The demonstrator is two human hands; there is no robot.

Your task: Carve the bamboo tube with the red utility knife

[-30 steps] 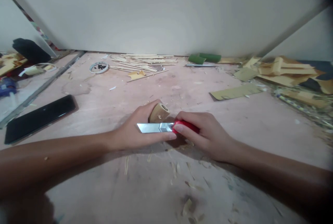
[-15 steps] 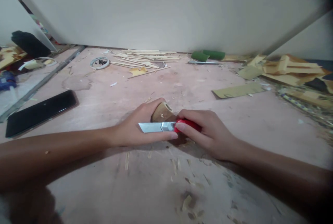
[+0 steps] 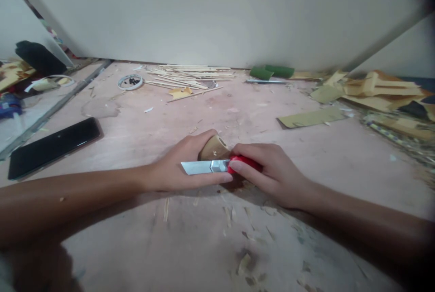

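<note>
My left hand [image 3: 183, 160] is closed round a short, light-brown piece of bamboo [image 3: 215, 148] with a hole in its upper end. Its lower part is hidden by the hands and the knife. In my right hand [image 3: 272, 169] is a red-handled utility knife [image 3: 219, 166], gripped near the front of the handle. The wide blade points left, across the front of my left hand. My left thumb lies just below the blade, its tip close to the red handle. A small pale chip sits on the bamboo.
A phone [image 3: 54, 147] lies at left. Behind are a white ring-shaped lid [image 3: 130, 82] holding dark bits, thin sticks [image 3: 190, 74] and green tube pieces [image 3: 272, 72]. Sandpaper [image 3: 312, 117] lies right of centre, near a paper heap [image 3: 377, 90]. Shavings [image 3: 244, 262] litter the front.
The bamboo has shifted very slightly down and right and turned a little in my left hand. Both hands and the knife are otherwise almost where they were.
</note>
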